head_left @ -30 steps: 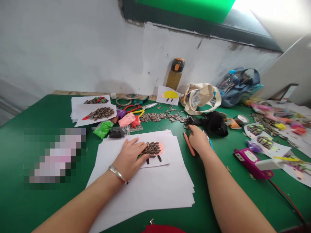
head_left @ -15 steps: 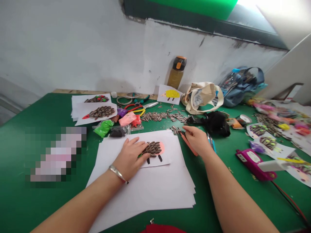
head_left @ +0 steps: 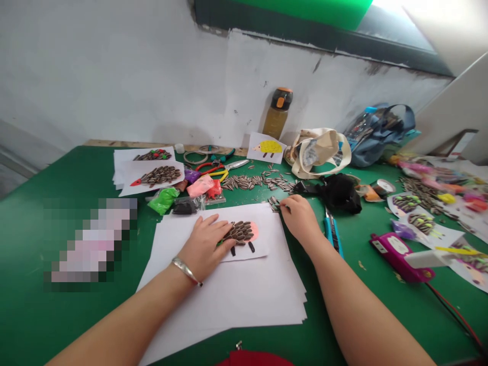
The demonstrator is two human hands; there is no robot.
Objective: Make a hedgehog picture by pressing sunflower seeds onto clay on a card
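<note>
My left hand (head_left: pixel 208 241) lies spread on a small white card (head_left: pixel 261 250) that carries a hedgehog shape of sunflower seeds (head_left: pixel 241 232) with a pink face and black feet. Under the card is a stack of white paper (head_left: pixel 229 300). My right hand (head_left: pixel 299 216) is at the stack's upper right corner, thumb and forefinger pinched at a few loose seeds (head_left: pixel 273 203); what sits between the fingertips is too small to make out. A blue utility knife (head_left: pixel 333 235) lies to the right of this hand.
Behind the stack are bagged clay (head_left: pixel 163 201), pliers (head_left: pixel 221 166), a seed pile (head_left: pixel 242 182) and two seed pictures (head_left: pixel 162 175). A bottle (head_left: pixel 277 114), a cloth bag (head_left: pixel 318 155) and a black pouch (head_left: pixel 339 193) stand further right, beyond a magenta device (head_left: pixel 400 256).
My right hand has moved slightly left, its fingers now at the loose seeds. The orange tool seen beside it before is no longer visible. My left hand stays put.
</note>
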